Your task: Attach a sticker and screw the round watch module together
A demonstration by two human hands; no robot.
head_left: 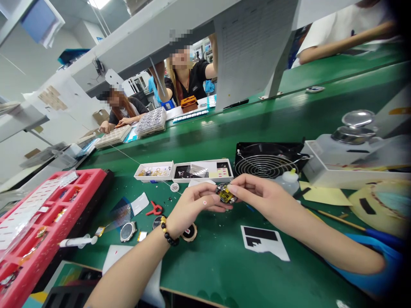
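Note:
A small round watch-like case with yellow and black electronics inside [226, 193] is held up between both hands over the green bench. My left hand [201, 197], with a beaded bracelet at the wrist, grips its left edge. The thumb and fingers of my right hand [252, 190] are closed on its upper right side. Below my left wrist, a round watch case [189, 232] lies on the bench, partly covered. Another round case [128, 231] lies further left, beside a red clip [154, 208].
White trays of small parts [203, 171] and a black fan with a wire guard [265, 164] stand behind my hands. At left lies a red compartment tray [73, 192], near a syringe [78, 241]. A squeeze bottle [289, 183] stands at right. Co-workers sit across the bench.

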